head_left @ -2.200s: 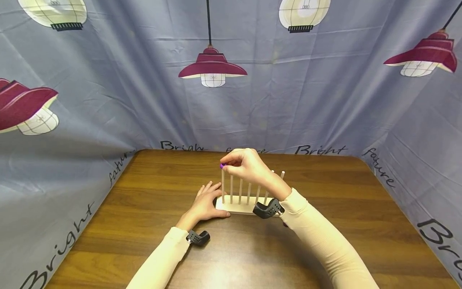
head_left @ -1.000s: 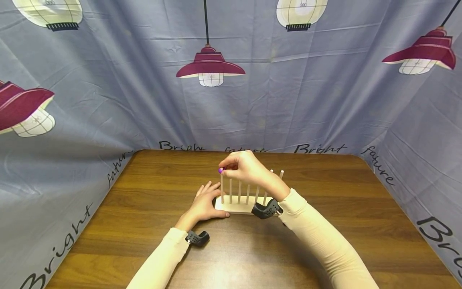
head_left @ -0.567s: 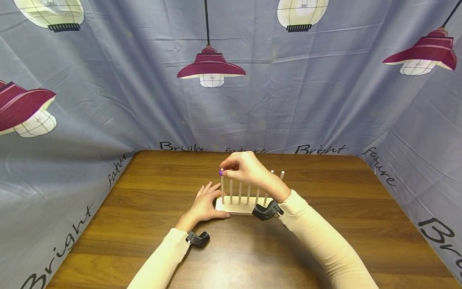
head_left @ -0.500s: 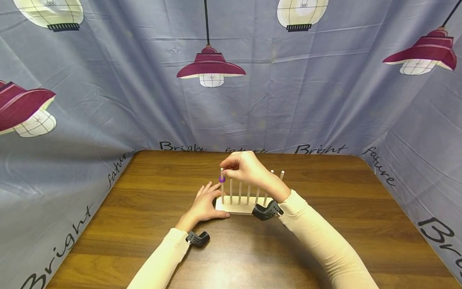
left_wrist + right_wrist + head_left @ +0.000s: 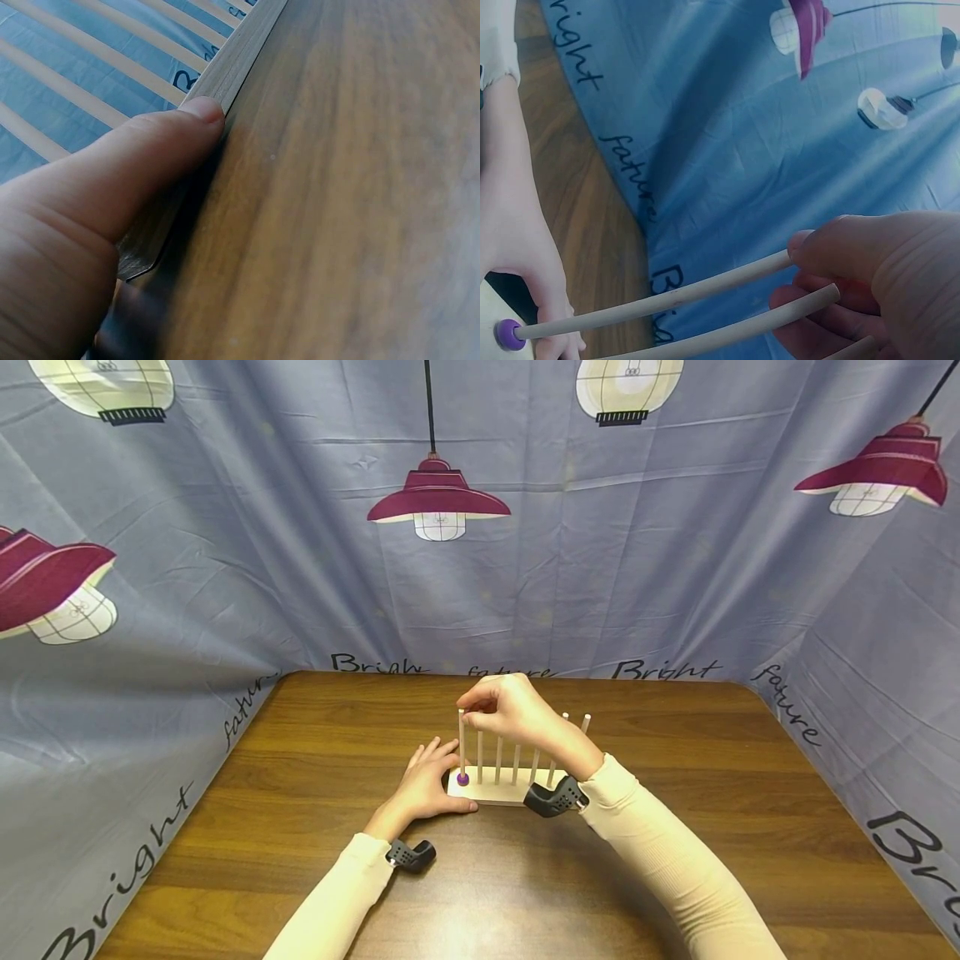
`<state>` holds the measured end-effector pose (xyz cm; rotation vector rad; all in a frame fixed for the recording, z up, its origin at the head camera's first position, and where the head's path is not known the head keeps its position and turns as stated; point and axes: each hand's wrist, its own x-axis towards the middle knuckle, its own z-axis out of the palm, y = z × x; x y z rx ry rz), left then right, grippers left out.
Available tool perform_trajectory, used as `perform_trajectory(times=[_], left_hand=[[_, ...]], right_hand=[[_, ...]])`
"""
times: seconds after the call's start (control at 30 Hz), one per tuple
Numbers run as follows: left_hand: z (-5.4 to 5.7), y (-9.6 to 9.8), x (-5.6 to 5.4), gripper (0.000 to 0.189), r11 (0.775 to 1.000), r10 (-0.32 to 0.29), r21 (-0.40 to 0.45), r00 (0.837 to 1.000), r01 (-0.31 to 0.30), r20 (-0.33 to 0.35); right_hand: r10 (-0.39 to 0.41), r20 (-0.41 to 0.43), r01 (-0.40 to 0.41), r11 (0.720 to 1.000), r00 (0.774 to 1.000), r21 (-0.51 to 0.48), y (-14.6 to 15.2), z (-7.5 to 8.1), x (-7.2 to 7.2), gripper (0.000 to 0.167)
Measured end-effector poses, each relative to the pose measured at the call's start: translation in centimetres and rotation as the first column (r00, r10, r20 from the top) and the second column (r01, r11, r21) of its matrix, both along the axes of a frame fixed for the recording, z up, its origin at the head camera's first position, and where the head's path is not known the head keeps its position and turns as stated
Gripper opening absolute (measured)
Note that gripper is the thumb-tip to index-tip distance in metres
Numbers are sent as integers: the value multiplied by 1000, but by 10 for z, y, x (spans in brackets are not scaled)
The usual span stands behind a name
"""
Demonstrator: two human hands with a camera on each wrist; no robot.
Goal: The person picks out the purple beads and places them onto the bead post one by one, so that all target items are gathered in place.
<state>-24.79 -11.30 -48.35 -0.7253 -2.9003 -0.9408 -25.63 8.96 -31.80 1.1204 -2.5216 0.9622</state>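
Fingers, right hand: curving loosely beside the top of the leftmost peg, reading as released; whether thumb is touching the peg, cannot tell.
Fingers, left hand: gripping left end of the wooden base, thumb pressing along front edge, index reaching the back, others splaying over the surface.
Purple ring: sitting low around the leftmost peg, at its foot on the base, hole axis running upright along the peg.
Pegs: standing upright in a row, tips pointing up.
Base axis: running left to right, lying flat; right end hiding behind right wrist camera.
Curtain: hanging behind, blue-grey, showing printed lamps.
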Motion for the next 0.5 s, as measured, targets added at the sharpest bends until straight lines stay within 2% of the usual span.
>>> perform_trajectory(times=[0.27,0.5], left_hand=[[0,0,0,61,1000,-4,-4,1000,4,-1],[1,0,0,59,1000,-2,1,1000,2,15]], right_hand=[[-6,7,6,1000,1000,-16,-1,0,0,13],[-12,7,12,993,1000,-119,3,1,2,14]])
